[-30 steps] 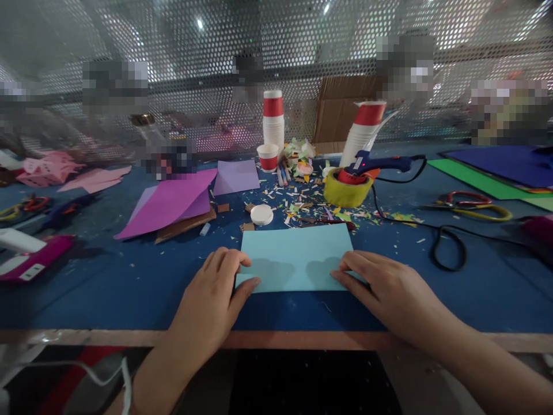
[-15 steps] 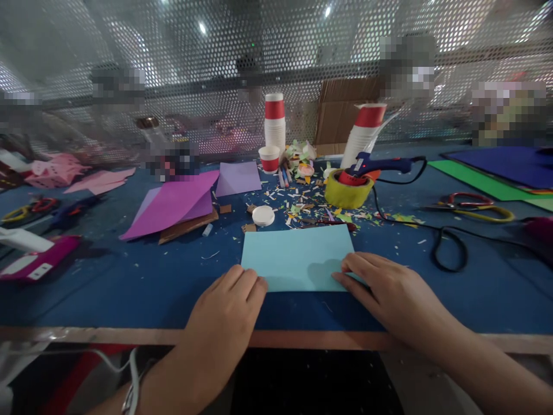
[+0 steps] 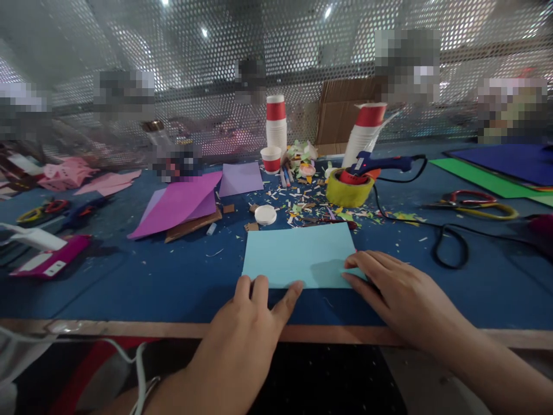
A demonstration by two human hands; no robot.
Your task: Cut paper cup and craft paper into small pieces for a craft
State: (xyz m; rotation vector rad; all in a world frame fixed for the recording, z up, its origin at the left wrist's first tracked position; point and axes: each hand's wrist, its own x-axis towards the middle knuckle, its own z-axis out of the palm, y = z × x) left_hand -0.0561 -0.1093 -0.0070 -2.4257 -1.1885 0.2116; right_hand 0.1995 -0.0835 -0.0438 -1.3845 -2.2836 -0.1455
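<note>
A light blue sheet of paper (image 3: pixel 298 253), apparently folded over, lies flat near the table's front edge. My left hand (image 3: pixel 248 328) presses on its front left edge, fingers bent down and the thumb stretched apart along the near edge. At the right end of the paper, my right hand (image 3: pixel 397 291) has its bent fingers and thumb close together around the front right corner. Its lower fingers are partly hidden.
Behind the paper lie a white round lid (image 3: pixel 265 215) and many paper scraps. A glue gun (image 3: pixel 380 165) rests on a yellow tape roll (image 3: pixel 345 193), its cord trailing right. Scissors (image 3: pixel 475 204) lie right, purple sheets (image 3: pixel 181 202) left, stacked paper cups (image 3: pixel 276 124) at the back.
My left hand has shifted right along the paper's near edge, and its thumb has spread out to the right. My right hand stays at the right corner. The view has shifted slightly.
</note>
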